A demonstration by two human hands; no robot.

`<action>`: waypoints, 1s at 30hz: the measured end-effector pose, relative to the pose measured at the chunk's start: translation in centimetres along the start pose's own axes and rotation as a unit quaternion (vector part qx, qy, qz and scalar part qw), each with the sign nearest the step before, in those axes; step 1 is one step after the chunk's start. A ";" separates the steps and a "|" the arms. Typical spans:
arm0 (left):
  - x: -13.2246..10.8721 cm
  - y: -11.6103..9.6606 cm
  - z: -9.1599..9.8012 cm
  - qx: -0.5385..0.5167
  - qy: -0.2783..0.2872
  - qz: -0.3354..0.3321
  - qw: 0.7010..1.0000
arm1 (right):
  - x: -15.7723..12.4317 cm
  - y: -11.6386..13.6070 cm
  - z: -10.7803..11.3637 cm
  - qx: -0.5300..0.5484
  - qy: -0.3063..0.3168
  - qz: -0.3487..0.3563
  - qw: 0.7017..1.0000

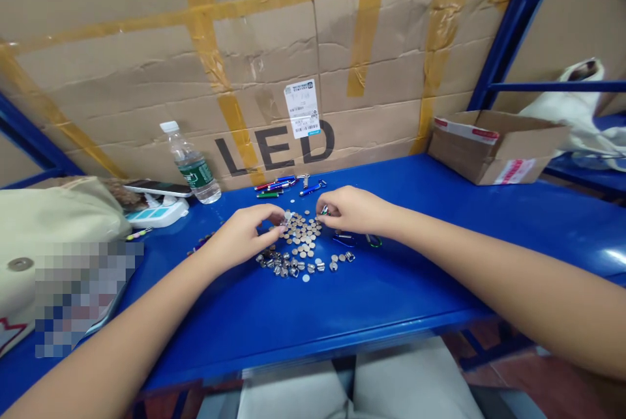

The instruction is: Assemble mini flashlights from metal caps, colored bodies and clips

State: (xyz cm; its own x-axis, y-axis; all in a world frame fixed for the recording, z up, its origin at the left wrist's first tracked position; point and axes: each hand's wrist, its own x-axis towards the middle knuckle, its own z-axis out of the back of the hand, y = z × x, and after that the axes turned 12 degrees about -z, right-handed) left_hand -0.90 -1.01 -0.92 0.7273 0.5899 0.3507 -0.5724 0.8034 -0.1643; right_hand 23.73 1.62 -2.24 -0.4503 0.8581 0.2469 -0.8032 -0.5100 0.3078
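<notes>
My left hand [247, 235] is at the left edge of a pile of small round metal discs [302, 231]. Its thumb and index finger close on a small silvery piece, with a pale disc [288, 216] at the fingertips. Across the pile, my right hand [349, 209] is curled, pinching a small shiny piece [325, 210] with a green tint; its exact kind is unclear. Several small silver metal fittings [281, 266] lie in front of the pile. Under my right wrist are a blue carabiner [345, 240] and a green carabiner [374, 240].
Behind the pile lie slim coloured metal pieces [276, 186]. A water bottle [195, 168], a power strip [159, 212] with a phone [159, 188], and a pale bag [59, 230] stand left. An open carton [489, 148] sits right, and a large LED box [313, 67] walls the back.
</notes>
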 end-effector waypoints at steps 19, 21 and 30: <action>-0.3 -1.7 -0.3 0.000 -0.019 -0.052 0.998 | -1.4 3.2 -0.2 0.140 -0.091 0.131 0.977; -0.3 -1.7 -0.3 0.004 -0.021 -0.053 0.998 | -1.5 3.2 -0.2 0.134 -0.089 0.126 0.979; -0.5 -1.2 -0.5 0.081 -0.057 -0.104 0.990 | -2.0 2.7 -0.2 -0.009 -0.155 0.178 0.972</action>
State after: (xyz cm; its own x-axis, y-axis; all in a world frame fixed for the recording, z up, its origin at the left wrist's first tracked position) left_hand -0.40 -2.25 -1.33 0.7942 0.3923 0.4640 -0.4739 0.8779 0.0689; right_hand 22.37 -1.43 -2.09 -0.5640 0.5678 0.5996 -0.6268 -0.7671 0.1369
